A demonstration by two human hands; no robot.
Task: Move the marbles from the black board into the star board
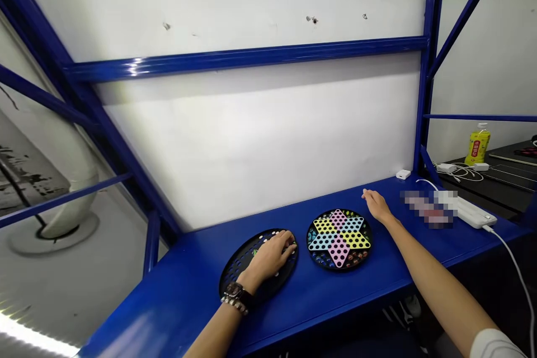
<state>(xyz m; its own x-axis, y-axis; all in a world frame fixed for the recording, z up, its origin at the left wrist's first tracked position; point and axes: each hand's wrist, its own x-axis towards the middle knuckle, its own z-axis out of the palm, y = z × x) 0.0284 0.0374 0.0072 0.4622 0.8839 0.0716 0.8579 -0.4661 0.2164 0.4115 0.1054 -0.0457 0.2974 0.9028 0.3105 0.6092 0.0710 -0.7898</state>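
Note:
My left hand is over a round black tray with holes and small white and green pieces. Its fingers curl down towards the pieces, and whatever they may grip is hidden beneath them. To the right of that tray lies a round Chinese checkers board with a pink, yellow and light-blue star and colored pieces around its rim. Beyond the board's right edge, apart from it, is my right hand. Its fingers are bent together, and I cannot make out anything in them.
Both boards lie on a blue tabletop against a white wall panel. Blue frame bars cross behind and at the sides. On the right are a white power strip with a cable, a white adapter and a yellow bottle.

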